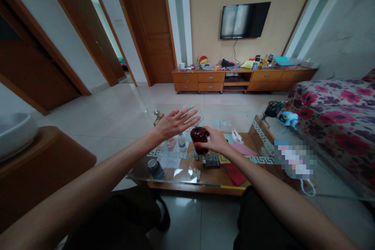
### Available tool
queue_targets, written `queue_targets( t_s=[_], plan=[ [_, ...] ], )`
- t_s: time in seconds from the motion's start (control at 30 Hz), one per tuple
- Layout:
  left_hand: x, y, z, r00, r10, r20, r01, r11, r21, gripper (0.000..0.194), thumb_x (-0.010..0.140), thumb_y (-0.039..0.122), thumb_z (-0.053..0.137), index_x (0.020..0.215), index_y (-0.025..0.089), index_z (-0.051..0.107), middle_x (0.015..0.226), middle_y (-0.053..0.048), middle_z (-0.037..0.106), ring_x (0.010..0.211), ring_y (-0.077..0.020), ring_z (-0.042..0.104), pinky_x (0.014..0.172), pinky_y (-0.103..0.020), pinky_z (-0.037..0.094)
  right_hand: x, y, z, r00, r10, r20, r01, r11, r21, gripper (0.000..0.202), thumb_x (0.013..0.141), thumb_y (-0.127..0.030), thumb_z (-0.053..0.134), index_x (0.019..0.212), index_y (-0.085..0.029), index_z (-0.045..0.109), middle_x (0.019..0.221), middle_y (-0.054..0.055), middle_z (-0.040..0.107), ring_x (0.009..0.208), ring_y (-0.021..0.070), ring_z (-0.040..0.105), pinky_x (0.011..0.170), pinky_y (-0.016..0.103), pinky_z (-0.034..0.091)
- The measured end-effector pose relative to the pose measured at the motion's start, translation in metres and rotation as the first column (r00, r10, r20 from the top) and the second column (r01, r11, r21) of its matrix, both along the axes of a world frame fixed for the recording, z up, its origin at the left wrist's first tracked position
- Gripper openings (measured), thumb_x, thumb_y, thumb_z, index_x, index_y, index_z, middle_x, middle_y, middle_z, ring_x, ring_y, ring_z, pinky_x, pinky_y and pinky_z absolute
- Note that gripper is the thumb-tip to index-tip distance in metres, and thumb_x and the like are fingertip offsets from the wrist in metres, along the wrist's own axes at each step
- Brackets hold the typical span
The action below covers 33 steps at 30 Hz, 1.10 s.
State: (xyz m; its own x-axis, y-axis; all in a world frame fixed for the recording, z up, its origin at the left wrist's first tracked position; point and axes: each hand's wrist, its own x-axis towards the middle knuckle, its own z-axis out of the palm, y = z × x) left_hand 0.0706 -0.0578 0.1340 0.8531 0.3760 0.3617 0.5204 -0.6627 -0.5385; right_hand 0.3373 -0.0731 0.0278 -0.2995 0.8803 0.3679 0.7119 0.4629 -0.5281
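One small white bottle (182,141), perhaps capped.

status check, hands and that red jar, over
Left hand open, hovering above table. Right hand gripping dark red jar on glass table. Small white bottle beside it.

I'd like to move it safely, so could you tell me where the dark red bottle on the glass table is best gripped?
Grip the dark red bottle around its rounded body, coming from its right side, as the right hand does now. It stands upright and its narrow top offers less hold. The left hand is spread open above.
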Motion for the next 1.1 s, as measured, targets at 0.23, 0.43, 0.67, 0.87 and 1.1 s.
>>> queue_targets(
  t_s=[0.23,0.43,0.67,0.87,1.1],
  plan=[
    [0.004,-0.003,0.009,0.998,-0.007,-0.065,0.008,1.0,0.004,0.08,0.101,0.01,0.052,0.169,0.038,0.021,0.175,-0.003,0.03,0.149,-0.0299,0.044,0.11,-0.048,0.046,0.002,0.0,0.0,1.0,0.015,-0.021,-0.014,1.0,0.008,0.082,0.074,-0.072,0.083,0.14,-0.029,0.062,0.113,0.008,0.079,0.093,0.0303,0.073,0.081,0.039,0.052],
    [0.006,-0.007,0.015,0.995,-0.009,-0.097,0.009,1.0,0.001,0.083,0.098,0.007,0.053,0.168,0.038,0.021,0.175,-0.004,0.03,0.15,-0.0303,0.042,0.112,-0.048,0.043,0.001,0.0,-0.001,0.999,0.015,-0.035,-0.015,1.0,0.005,0.084,0.072,-0.072,0.084,0.141,-0.028,0.062,0.115,0.009,0.078,0.096,0.0308,0.074,0.083,0.04,0.053],
    [0.009,-0.01,0.02,0.989,0.012,-0.145,-0.007,0.999,0.039,0.08,0.097,0.008,0.054,0.166,0.036,0.026,0.174,-0.004,0.032,0.149,-0.0297,0.042,0.11,-0.045,0.043,0.001,-0.001,0.001,0.999,0.015,-0.043,-0.015,1.0,-0.003,0.079,0.072,-0.07,0.085,0.136,-0.027,0.064,0.111,0.009,0.079,0.094,0.0308,0.073,0.081,0.04,0.052],
    [0.011,-0.009,0.021,0.983,0.006,-0.185,0.013,0.995,0.102,0.078,0.096,0.009,0.056,0.165,0.033,0.029,0.174,-0.004,0.032,0.15,-0.0286,0.041,0.109,-0.043,0.043,0.002,0.001,-0.002,0.999,0.023,-0.047,-0.023,1.0,0.004,0.079,0.072,-0.072,0.083,0.134,-0.028,0.065,0.11,0.008,0.079,0.095,0.0311,0.073,0.081,0.039,0.052],
    [0.011,-0.008,0.021,0.989,0.015,-0.148,0.0,0.995,0.101,0.077,0.098,0.011,0.055,0.167,0.033,0.028,0.174,-0.004,0.031,0.146,-0.0294,0.044,0.108,-0.044,0.043,0.002,0.0,0.0,0.998,0.015,-0.056,-0.015,1.0,0.0,0.079,0.071,-0.072,0.084,0.135,-0.028,0.064,0.112,0.008,0.079,0.097,0.0315,0.073,0.084,0.041,0.053]
  ],
)
